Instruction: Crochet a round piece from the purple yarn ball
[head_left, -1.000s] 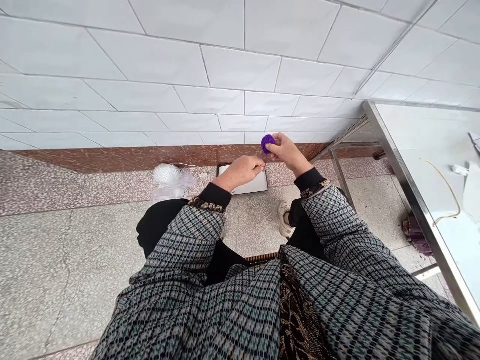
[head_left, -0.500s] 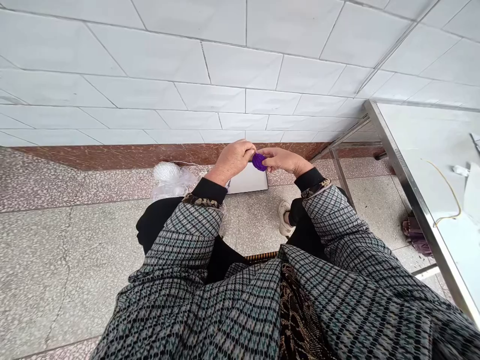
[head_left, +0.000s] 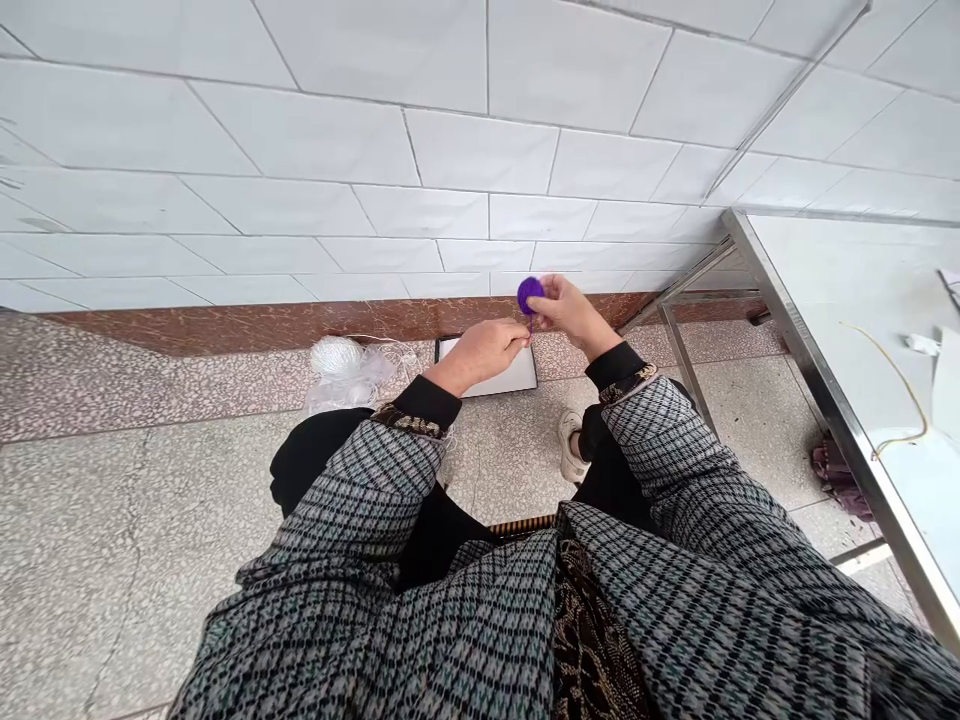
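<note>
A small ball of purple yarn [head_left: 530,294] is gripped by the fingers of my right hand [head_left: 566,308], in front of the wall's foot. From its underside a short purple strand [head_left: 532,325] runs down to my left hand [head_left: 486,350]. There the thumb and fingertips are pinched together on the strand, just below and left of the ball. Beneath my hands a shallow white tray with a dark rim [head_left: 536,383] lies on the floor. My left hand and forearm cover part of it.
A ball of white yarn [head_left: 335,357] with clear plastic lies on the floor at left, loose strands beside it. A metal-edged table [head_left: 814,375] stands at right, bearing a yellow cord [head_left: 904,385]. The white tiled wall [head_left: 450,145] rises ahead. A white shoe [head_left: 571,445] is below.
My right hand has raised the purple ball slightly. My left hand has come away from it, down toward me, and a strand now stretches between them.
</note>
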